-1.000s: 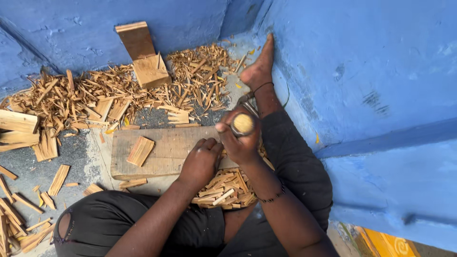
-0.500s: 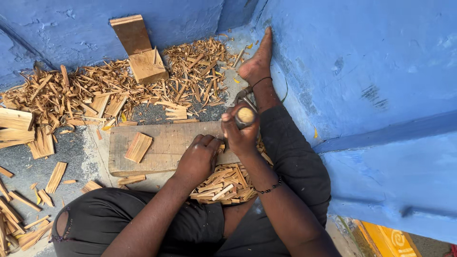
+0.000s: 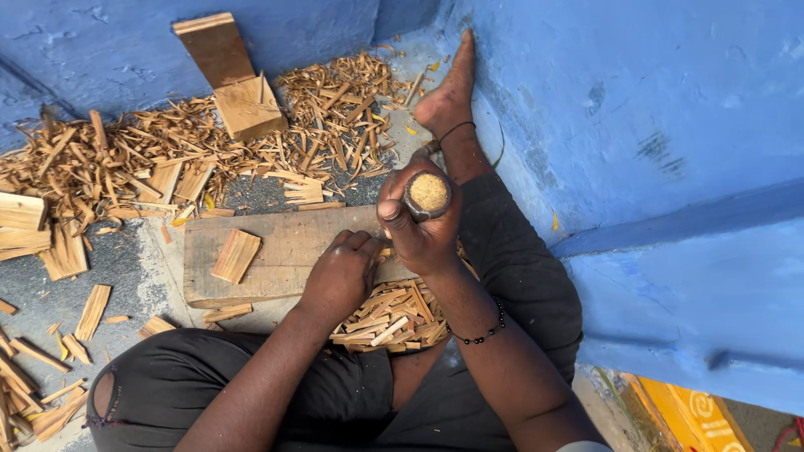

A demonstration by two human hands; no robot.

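My right hand (image 3: 419, 230) is closed around a round wooden handle (image 3: 428, 194) held upright, its cut end facing the camera. My left hand (image 3: 342, 272) rests knuckles-up on the right end of a flat wooden board (image 3: 276, 251), fingers curled over something I cannot see. A small rectangular wood piece (image 3: 235, 255) lies on the board's left part. Just below the hands a pile of cut wood slivers (image 3: 394, 314) sits between my legs.
Wood shavings and offcuts (image 3: 167, 159) cover the floor behind the board. A wooden block with a plank (image 3: 234, 84) leans against the blue wall. My bare foot (image 3: 448, 92) stretches along the blue wall on the right. More sticks lie at far left.
The view has shifted slightly; both hands stay at the board's right end, the right hand still gripping the upright handle. No piece has visibly moved.
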